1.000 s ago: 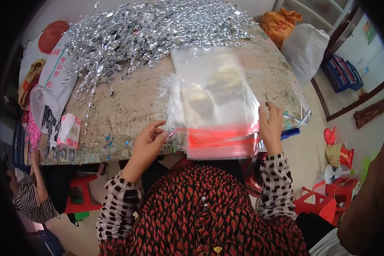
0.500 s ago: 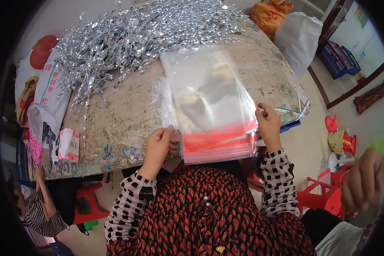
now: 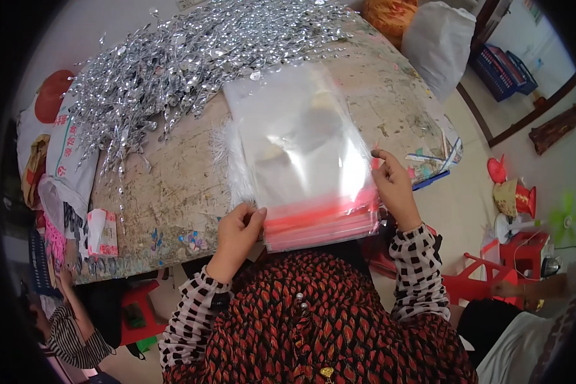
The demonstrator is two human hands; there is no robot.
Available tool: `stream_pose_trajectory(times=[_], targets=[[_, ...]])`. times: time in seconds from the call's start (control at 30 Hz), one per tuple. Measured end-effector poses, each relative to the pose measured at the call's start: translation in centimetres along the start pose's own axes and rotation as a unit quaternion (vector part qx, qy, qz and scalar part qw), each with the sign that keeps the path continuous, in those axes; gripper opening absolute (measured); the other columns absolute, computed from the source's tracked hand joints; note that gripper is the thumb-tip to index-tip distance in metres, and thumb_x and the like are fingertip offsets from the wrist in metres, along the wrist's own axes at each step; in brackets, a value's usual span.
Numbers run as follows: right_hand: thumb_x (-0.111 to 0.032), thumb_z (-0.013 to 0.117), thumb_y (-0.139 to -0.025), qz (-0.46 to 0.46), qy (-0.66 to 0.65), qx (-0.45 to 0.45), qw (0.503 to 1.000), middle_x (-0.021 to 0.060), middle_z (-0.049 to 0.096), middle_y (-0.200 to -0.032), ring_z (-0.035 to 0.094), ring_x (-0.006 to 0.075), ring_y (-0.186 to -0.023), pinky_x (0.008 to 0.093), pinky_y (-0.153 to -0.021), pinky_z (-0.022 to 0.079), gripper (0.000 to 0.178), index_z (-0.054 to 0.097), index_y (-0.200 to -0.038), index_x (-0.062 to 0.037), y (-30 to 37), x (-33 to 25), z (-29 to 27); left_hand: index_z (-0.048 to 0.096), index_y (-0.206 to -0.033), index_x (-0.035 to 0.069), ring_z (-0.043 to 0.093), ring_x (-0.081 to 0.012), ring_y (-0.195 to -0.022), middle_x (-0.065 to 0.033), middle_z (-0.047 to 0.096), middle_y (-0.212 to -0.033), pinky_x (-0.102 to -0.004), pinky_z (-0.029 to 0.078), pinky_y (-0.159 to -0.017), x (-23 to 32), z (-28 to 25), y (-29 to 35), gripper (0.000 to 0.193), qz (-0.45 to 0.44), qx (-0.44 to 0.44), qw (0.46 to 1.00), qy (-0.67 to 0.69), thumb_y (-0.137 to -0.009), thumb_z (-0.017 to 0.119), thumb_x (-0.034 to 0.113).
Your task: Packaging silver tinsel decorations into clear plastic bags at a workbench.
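Note:
A stack of clear plastic bags [image 3: 294, 147] with red-pink bands along the near end lies on the worktable, its near edge reaching the table's front. At the near left corner, my left hand [image 3: 238, 238] is closed with thumb and fingertips on the stack's edge. My right hand [image 3: 395, 191] pinches the right edge of the bags, fingers bent. White fringe-like strands [image 3: 235, 163] lie along the left side and partly under the bags. Beyond them spreads a big heap of shiny silver decorative sprays [image 3: 211, 57].
The worn, paint-stained table [image 3: 166, 192] carries a tissue pack [image 3: 102, 233] at its left front. White sacks [image 3: 67, 153] stand at the left. Another person's arm [image 3: 77, 307] shows lower left, another's arm [image 3: 544, 288] at right. Red stools [image 3: 473, 281] and a green fan [image 3: 564, 219] stand at right.
The view has shifted slightly, so the table and bags sit a little further left. Both hands stay at the bags' edges. The other person's hand at right has dropped lower and back.

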State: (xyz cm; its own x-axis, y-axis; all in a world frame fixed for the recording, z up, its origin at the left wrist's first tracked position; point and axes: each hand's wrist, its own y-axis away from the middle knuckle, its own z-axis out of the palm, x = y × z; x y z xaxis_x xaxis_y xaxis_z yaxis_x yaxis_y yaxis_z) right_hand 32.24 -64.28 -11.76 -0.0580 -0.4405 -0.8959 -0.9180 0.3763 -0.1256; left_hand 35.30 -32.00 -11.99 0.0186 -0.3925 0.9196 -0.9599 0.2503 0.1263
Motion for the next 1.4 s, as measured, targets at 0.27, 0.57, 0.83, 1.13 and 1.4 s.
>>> stream_pose_trajectory(times=[0.27, 0.57, 0.83, 1.13, 1.4], targets=[[-0.027, 0.046, -0.097, -0.076, 0.256, 0.116, 0.957, 0.0196, 0.061, -0.092, 0.059, 0.0316, -0.083, 0.0359, -0.074, 0.045, 0.034, 0.056, -0.112, 0.0016, 2.1, 0.1, 0.1, 0.046, -0.114, 0.003, 0.057, -0.0112, -0.062, -0.0049, 0.059, -0.077, -0.0258, 0.047, -0.057, 1.7, -1.3, 2.8, 0.038, -0.170, -0.041, 0.981, 0.080, -0.090, 0.061, 0.029], [-0.015, 0.059, -0.088, -0.032, 0.091, 0.108, 0.989, 0.0177, 0.054, -0.090, 0.053, 0.0285, -0.072, 0.0341, -0.068, 0.045, 0.029, 0.055, -0.109, 0.0048, 4.0, 0.2, 2.3, 0.038, -0.126, 0.007, 0.062, -0.0213, -0.091, -0.0095, 0.058, -0.108, -0.0377, 0.056, -0.071, 1.7, 0.7, 1.5, 0.039, -0.274, -0.116, 0.894, 0.335, -0.099, 0.044, 0.033], [-0.026, 0.067, -0.081, 0.020, 0.188, 0.097, 0.977, 0.0231, 0.056, -0.101, 0.055, 0.0347, -0.089, 0.0393, -0.076, 0.045, 0.045, 0.054, -0.111, 0.0047, 3.1, -0.8, 2.3, 0.050, -0.120, 0.002, 0.060, -0.0166, -0.094, -0.0084, 0.060, -0.109, -0.0313, 0.056, -0.068, 2.3, 2.5, 0.5, 0.028, -0.232, -0.119, 0.921, 0.289, -0.095, 0.046, 0.015], [-0.021, 0.064, -0.083, 0.034, 0.056, 0.040, 0.997, 0.0077, 0.050, -0.056, 0.045, 0.0122, -0.053, 0.0308, -0.050, 0.037, 0.028, 0.057, -0.077, 0.0047, 0.7, -0.2, 1.5, 0.061, -0.110, -0.004, 0.059, -0.0136, -0.086, -0.0077, 0.064, -0.099, -0.0255, 0.049, -0.071, 1.3, 4.5, -0.4, 0.025, -0.129, -0.066, 0.941, 0.306, -0.091, 0.047, 0.003], [-0.025, 0.064, -0.080, 0.002, 0.146, 0.046, 0.988, 0.0113, 0.049, -0.059, 0.046, 0.0164, -0.056, 0.0331, -0.054, 0.038, 0.030, 0.055, -0.076, 0.0034, -0.3, 2.9, 0.3, 0.063, -0.102, -0.002, 0.056, -0.0094, -0.077, -0.0032, 0.064, -0.087, -0.0234, 0.045, -0.069, 0.7, 5.2, -1.6, 0.020, -0.100, -0.107, 0.959, 0.242, -0.090, 0.048, 0.000]])
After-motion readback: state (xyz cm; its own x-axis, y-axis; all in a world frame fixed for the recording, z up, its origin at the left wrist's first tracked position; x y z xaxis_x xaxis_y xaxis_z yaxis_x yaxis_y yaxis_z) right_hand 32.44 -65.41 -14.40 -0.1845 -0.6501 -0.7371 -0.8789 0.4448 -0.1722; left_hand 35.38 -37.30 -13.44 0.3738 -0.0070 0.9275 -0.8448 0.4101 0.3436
